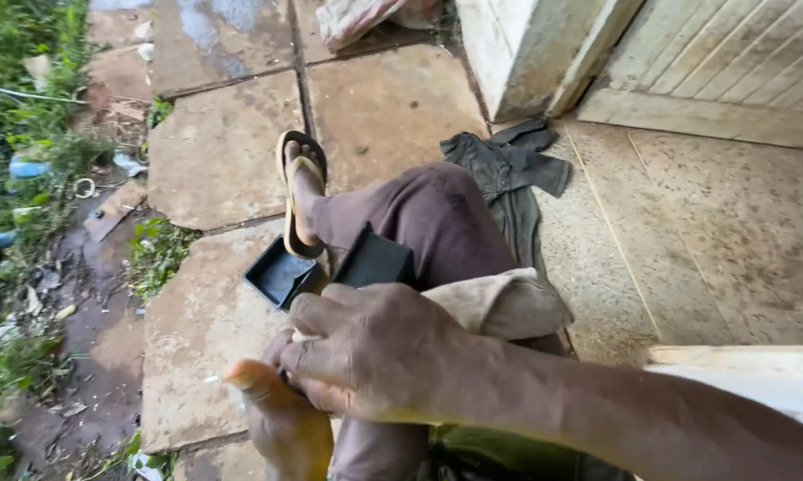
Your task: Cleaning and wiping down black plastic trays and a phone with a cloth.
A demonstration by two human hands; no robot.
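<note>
Landmark: black box (281, 276), open and shallow, on the stone paving (214, 160); every place below is taken from it.
Right hand (366, 356): just this side of the box, knuckles up, fingers curled shut, pressed onto my bare foot (281, 428).
Held item: a pale sliver (303, 337) shows at the knuckle edge, between the box and the foot; I cannot tell what it is.
Left hand: not visible to me.
Bare foot: nearer me than the box, close below it, touching the right hand.
Box lid (376, 258): black, tilted, touching the box's right side, against my trouser leg.
Sandalled foot (299, 196): just beyond the box, its heel at the far rim.
Dark cloth (508, 169): well to the right of the box and beyond it, on the step.
Handling note: my judgement is that the work goes best with the foot held still under the palm, the grip kept short and firm, and the box left within reach.
</note>
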